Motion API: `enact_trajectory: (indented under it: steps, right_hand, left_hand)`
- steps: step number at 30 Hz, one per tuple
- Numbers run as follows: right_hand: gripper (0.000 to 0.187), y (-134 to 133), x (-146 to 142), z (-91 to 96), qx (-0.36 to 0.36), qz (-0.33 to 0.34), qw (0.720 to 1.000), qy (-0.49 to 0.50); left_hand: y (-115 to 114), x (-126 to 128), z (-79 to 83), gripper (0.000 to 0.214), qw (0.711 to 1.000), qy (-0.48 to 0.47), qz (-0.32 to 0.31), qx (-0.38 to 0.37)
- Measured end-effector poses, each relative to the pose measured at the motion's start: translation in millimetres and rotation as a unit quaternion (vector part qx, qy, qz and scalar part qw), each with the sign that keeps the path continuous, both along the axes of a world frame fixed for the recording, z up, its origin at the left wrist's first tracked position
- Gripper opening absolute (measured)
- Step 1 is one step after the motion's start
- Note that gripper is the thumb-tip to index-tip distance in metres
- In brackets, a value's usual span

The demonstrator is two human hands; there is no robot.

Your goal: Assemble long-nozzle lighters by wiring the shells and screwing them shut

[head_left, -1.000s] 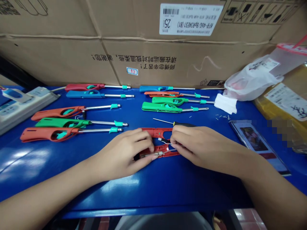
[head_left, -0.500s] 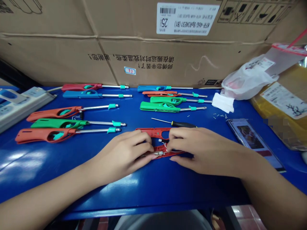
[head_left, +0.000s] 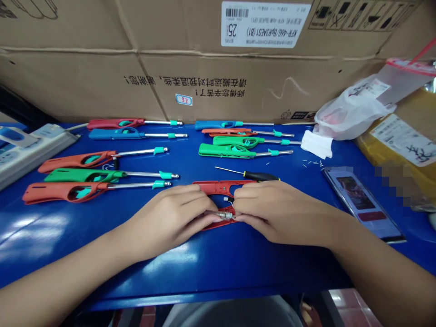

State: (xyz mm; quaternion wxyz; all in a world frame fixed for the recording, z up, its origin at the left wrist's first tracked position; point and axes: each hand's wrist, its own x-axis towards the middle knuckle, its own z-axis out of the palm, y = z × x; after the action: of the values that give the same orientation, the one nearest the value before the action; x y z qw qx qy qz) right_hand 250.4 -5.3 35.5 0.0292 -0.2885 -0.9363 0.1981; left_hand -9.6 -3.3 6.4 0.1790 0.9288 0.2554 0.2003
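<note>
**Clear cylinder (head_left: 225,215) lying crosswise between two bare hands**

The clear cylinder is over the lower red shell half (head_left: 221,224), near the front of a blue worktop (head_left: 177,281). Its long axis runs left to right, roughly along the worktop's front edge. The left hand (head_left: 180,209) is the nearer one, its grip clamped with thumb and fingers around the cylinder's left part. The exposed end points right, towards the right hand (head_left: 272,209), whose thumb and fingertips meet that end; whether that grip is pinching it cannot be told. Nor is it clear whether the cylinder sits in the shell or is raised above it.

The cylinder is small and see-through, with a paler, narrower tip; its left end is hidden by fingers. The shell half beneath is glossy red, ribbed inside and partly covered by both hands.

Just beyond, a small white-and-black connector (head_left: 227,199) lies by the right fingers. Behind it is the upper red shell half (head_left: 218,187), then a black-handled screwdriver (head_left: 260,176). Farther out, long-nosed lighters (head_left: 61,190) lie in two groups, and a phone (head_left: 364,200) rests to the right.
</note>
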Motion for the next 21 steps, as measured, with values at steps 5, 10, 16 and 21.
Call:
enact_trajectory:
  steps: [5, 10, 16, 21]
  right_hand:
    - [0.021, 2, 5, 1.4, -0.012, -0.005, 1.000, -0.017]
    - [0.018, 8, 9, 1.0, -0.049, -0.025, 0.998, -0.017]
    - [0.010, 8, 15, 6.7, -0.046, -0.068, 0.996, -0.014]
    - [0.018, 12, 37, 14.4, -0.066, -0.142, 0.984, -0.090]
  left_hand:
    - [4, -6, 4.4, 0.014, 1.000, 0.009, 0.010, -0.002]
    - [9, -10, 6.3, 0.014, 0.999, 0.008, 0.036, -0.014]
    - [9, -6, -5.9, 0.013, 0.998, 0.018, 0.059, 0.006]
    - [7, -3, -5.6, 0.013, 0.997, 0.031, 0.073, 0.026]
